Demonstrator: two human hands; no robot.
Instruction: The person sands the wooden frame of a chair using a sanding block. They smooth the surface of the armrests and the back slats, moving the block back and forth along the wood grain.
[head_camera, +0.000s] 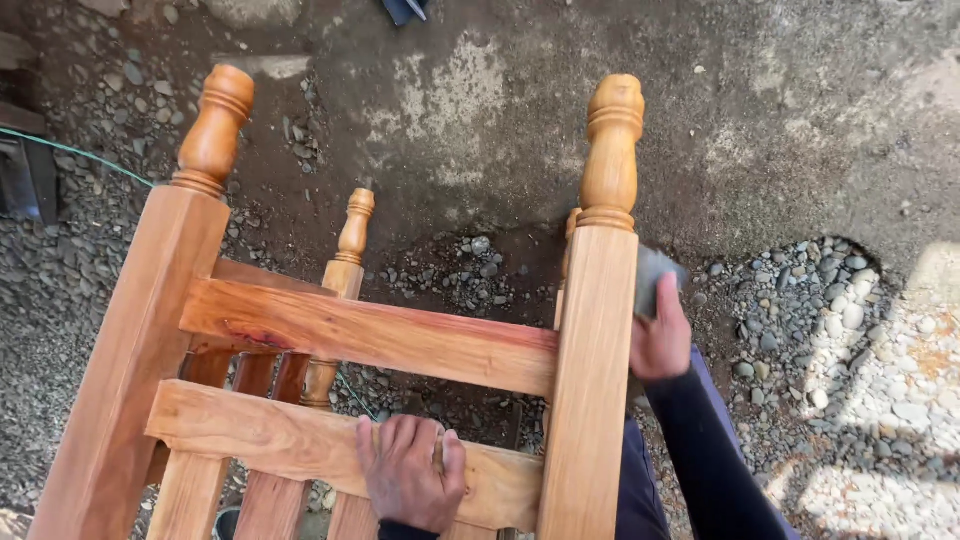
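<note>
Outdoors, a wooden chair frame (380, 340) lies tipped over gravel ground (800, 330), its turned finials pointing away from the camera. The left hand (408, 470) rests flat on the lower cross rail (260, 435), fingers together and curled over the rail's top edge, pressing down on it. The right hand (662, 338) is just beside the outer face of the right post (592, 380), fingers clamped on a grey sanding pad (655, 275) held against that post near the base of the finial (610, 150). A dark sleeve (705, 450) covers the right forearm.

The step in hand appears to be sanding the post's outer side. To do it well, the pad should probably stay flat on the face and run along the grain, with even pressure, so the corners are not rounded off. The left hand's weight on the rail likely matters, since the frame sits on loose stones and could rock. The upper rail (370, 335) shows a reddish streak; whether it is already smooth cannot be told.
</note>
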